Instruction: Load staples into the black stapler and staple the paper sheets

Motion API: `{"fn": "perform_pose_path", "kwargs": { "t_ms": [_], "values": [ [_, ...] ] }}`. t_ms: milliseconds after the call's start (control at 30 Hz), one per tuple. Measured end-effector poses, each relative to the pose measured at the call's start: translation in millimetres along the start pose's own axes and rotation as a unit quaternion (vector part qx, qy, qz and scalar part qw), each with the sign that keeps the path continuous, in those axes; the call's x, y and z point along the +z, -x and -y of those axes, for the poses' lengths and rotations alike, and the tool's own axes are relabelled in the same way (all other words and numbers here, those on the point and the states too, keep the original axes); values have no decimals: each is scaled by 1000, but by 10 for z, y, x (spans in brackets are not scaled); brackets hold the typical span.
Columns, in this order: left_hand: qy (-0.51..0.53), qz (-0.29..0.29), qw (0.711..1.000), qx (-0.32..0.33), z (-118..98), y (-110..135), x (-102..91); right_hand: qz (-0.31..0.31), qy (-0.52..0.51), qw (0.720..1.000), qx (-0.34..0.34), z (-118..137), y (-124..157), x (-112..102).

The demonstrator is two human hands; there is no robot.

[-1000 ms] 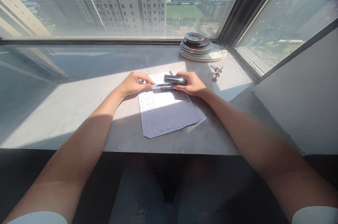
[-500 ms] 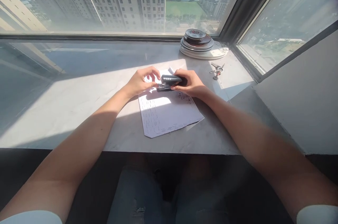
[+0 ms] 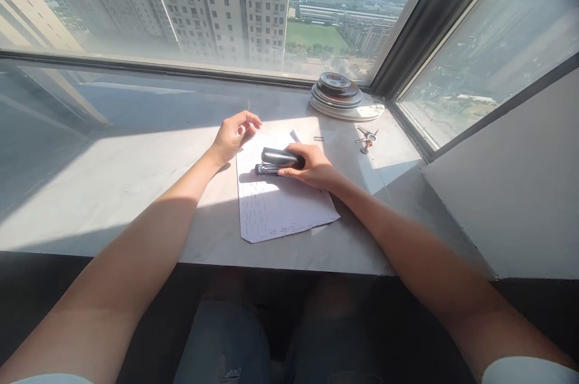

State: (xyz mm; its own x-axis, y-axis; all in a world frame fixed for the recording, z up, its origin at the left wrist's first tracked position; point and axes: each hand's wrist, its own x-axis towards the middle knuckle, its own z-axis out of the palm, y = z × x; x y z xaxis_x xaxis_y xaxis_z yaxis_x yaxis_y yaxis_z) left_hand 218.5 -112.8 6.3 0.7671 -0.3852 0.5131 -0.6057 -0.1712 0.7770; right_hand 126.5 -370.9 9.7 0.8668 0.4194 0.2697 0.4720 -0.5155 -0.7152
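Note:
In my right hand [image 3: 312,164] is a black stapler [image 3: 281,158], gripped around its rear end, with its front pointing left. The stapler's jaws are spread a little, and it is over a sheet of white paper [image 3: 294,209]. Rows of short staple-like marks run along the paper's left and lower edges. My left hand [image 3: 234,135] is lifted near the paper's upper left corner, apart from the stapler. Its fingers are loosely bent with gaps between them, and nothing shows in them.
Two thin staple strips [image 3: 319,138] lie right of the paper. A stack of plates [image 3: 337,100] with a round dial on top stands by the window corner. A small metal object with arms [image 3: 367,140] is in front of it. The sill's front edge [image 3: 289,267] runs before my knees.
My left hand has come away from the stapler, up and to the left. My right hand has brought the stapler lower and leftward over the paper. The view has tilted slightly.

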Motion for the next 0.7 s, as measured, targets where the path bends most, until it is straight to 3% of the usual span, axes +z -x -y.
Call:
{"fn": "perform_pose_path", "kwargs": {
  "t_ms": [133,367,467,700],
  "values": [
    [-2,-95,994,-59,84,-40,-22,73,72,995,4,19,46,-142],
    [-14,-72,991,-115,53,-41,28,309,84,946,-49,-37,215,-728],
    [-17,-66,990,-120,54,-35,32,323,96,941,-20,0,243,-774],
    [-37,-26,996,-82,68,-7,65,274,138,949,77,-25,301,-833]
  ]
}}
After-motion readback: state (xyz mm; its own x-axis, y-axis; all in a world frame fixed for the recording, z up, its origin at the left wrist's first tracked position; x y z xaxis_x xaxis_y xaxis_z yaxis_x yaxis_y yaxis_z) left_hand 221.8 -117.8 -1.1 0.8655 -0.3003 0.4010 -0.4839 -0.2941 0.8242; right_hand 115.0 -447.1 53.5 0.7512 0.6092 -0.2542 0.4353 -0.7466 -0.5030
